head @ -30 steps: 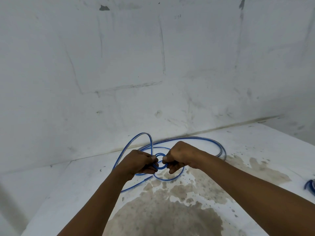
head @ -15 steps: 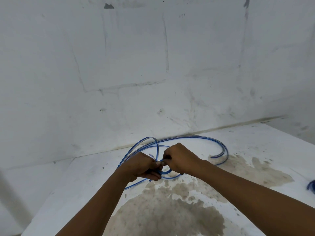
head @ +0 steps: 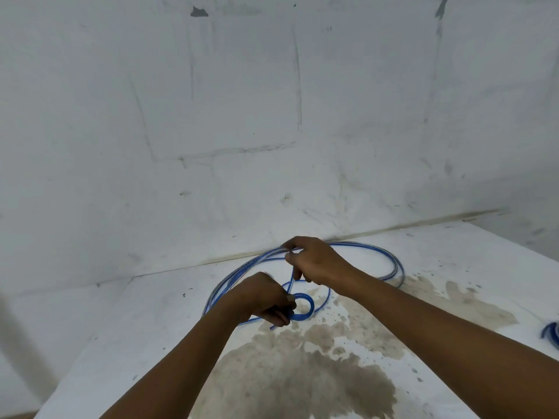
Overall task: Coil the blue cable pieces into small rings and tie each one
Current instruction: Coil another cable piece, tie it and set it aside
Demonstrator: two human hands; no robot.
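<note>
Two bare hands work over a white, stained worktop point(head: 121, 322) that meets a scuffed white wall point(head: 242, 116) behind it. Furthest left among the cable's parts, several strands of the blue cable point(head: 370, 247) rise together from the worktop surface and sweep up and to the right as a bundle. Next comes the left hand point(head: 263, 299), lower and nearer the camera, its fingers curled closed and pinching the left edge of a small ring point(head: 304, 306) of that same cable; the ring has a few tight turns and sits just right of the fingertips, over the worktop, though whether it touches the surface cannot be told. A single strand climbs from the ring up to the right hand point(head: 314, 263), which sits higher and further back, its fingers closed around that strand and also touching the top of the large loose loops. Those loops arc on to the right and curve back down onto the worktop, lying over the upper edge of a large brownish stain point(head: 302, 385) that spreads across the near middle of the surface. At the far right edge, well apart from the hands, another blue cable piece point(head: 551, 332) lies partly cut off by the frame.
</note>
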